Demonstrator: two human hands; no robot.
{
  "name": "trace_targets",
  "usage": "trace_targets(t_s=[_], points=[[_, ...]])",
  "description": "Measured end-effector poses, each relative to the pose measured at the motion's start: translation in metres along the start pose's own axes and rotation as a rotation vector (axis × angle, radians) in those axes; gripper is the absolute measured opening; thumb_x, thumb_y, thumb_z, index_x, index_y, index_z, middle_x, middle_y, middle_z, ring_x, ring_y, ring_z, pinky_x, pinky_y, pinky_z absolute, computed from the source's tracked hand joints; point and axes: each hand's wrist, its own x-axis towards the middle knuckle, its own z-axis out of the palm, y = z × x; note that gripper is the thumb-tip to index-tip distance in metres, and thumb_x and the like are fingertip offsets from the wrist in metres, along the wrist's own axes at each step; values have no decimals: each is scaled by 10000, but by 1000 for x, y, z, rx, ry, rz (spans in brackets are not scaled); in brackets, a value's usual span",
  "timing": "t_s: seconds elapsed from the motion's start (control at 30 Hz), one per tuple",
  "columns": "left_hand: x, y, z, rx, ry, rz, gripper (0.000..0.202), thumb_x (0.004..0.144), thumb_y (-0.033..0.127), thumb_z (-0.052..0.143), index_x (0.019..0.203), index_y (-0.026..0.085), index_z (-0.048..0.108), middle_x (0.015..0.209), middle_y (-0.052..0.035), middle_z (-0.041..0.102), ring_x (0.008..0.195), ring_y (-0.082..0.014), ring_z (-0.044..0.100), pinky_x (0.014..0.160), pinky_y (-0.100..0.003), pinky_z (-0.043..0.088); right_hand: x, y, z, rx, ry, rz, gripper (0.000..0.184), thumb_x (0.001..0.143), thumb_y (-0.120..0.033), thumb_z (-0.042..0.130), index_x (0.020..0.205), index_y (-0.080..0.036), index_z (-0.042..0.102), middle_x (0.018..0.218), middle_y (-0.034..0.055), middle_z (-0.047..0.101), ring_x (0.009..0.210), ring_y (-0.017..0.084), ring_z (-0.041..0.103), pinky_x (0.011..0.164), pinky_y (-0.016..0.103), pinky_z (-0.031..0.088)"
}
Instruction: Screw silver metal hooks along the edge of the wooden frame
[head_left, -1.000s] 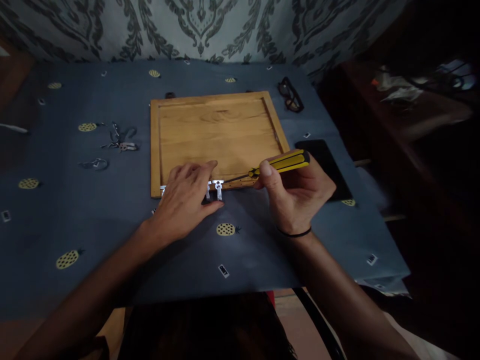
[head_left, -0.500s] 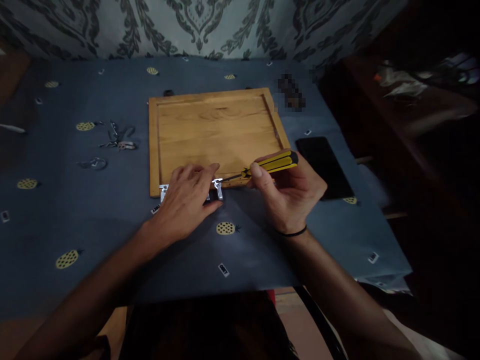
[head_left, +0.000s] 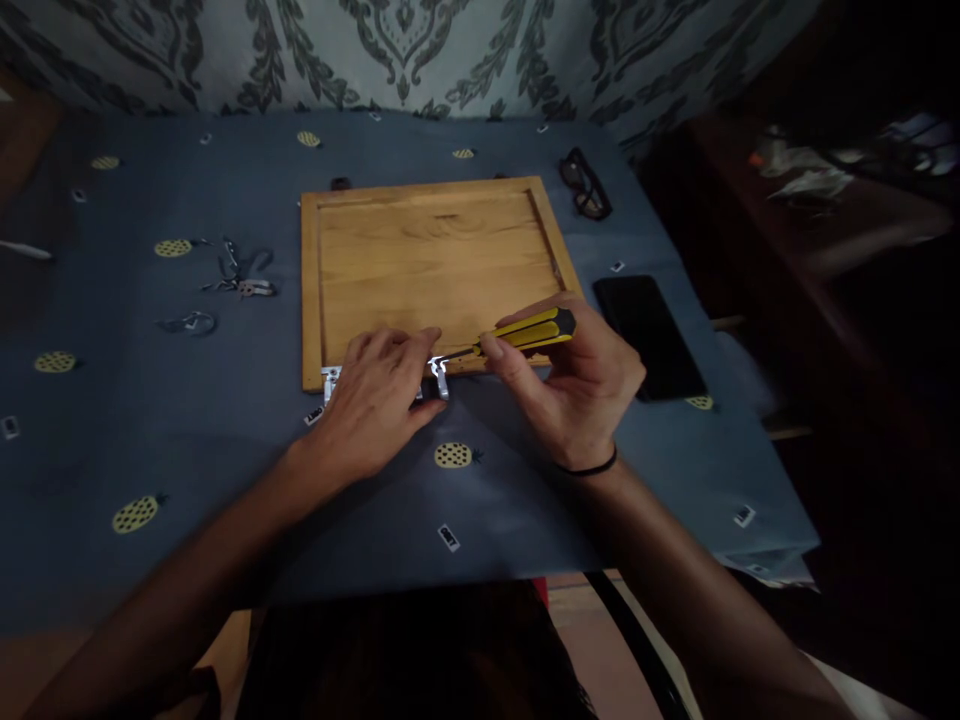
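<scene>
In the head view a framed wooden panel (head_left: pixel 442 255) lies on the cloth-covered table. A shiny metal fitting (head_left: pixel 439 380) sits at its near edge, and a second shiny part of it shows at the near left corner. My left hand (head_left: pixel 375 400) is closed over this fitting, pressing it to the wood with fingers on top and thumb at the front; its middle is hidden. My right hand (head_left: pixel 574 390) grips a yellow and black screwdriver (head_left: pixel 529 332). The screwdriver's tip meets the fitting's right end, beside my left fingertips. Whether a screw is there I cannot make out.
Several small metal tools (head_left: pixel 244 275) lie on the left of the blue tablecloth (head_left: pixel 225 440). A black phone (head_left: pixel 649 335) rests right of the panel, with dark-framed glasses (head_left: pixel 585 185) behind it. A patterned curtain (head_left: pixel 405 55) hangs along the table's back edge.
My right hand has shifted slightly left, and the screwdriver's handle has moved left with it and turned a little. My left hand keeps its hold on the fitting.
</scene>
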Motion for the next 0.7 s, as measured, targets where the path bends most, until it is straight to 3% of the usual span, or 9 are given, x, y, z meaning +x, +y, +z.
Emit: trace_targets(t_s=[0.2, 0.37, 0.53, 0.7], points=[[0, 0, 1, -2, 0, 9, 579, 927, 240, 807, 1449, 158, 569, 1271, -131, 762, 1268, -343, 650, 1113, -508, 494, 7, -13, -1, 30, -167, 50, 212, 915, -417, 853, 906, -254, 716, 847, -19, 727, 668, 141, 684, 632, 298, 582], [1, 0, 1, 4, -5, 2, 536, 916, 225, 814, 1400, 165, 591, 1278, -125, 759, 1266, -338, 650, 1104, -486, 492, 12, -12, -1, 172, -226, 104, 264, 961, -460, 793, 1146, -273, 774, 1079, 18, 790, 725, 147, 729, 673, 307, 642], [0, -1, 1, -4, 15, 9, 578, 914, 250, 826, 1423, 177, 561, 1261, -112, 768, 1259, -338, 649, 1088, -488, 490, 17, -9, -6, 256, -280, 138, 172, 986, -409, 771, 1057, -258, 813, 1079, 17, 816, 661, 121, 722, 639, 287, 637], [0, 0, 1, -15, 23, 18, 556, 926, 226, 814, 1419, 162, 566, 1226, -107, 779, 1239, -328, 661, 1083, -473, 492, 18, -7, -3, 227, -260, 168, 267, 949, -505, 798, 977, -239, 800, 912, 1, 771, 618, 118, 694, 594, 278, 597]])
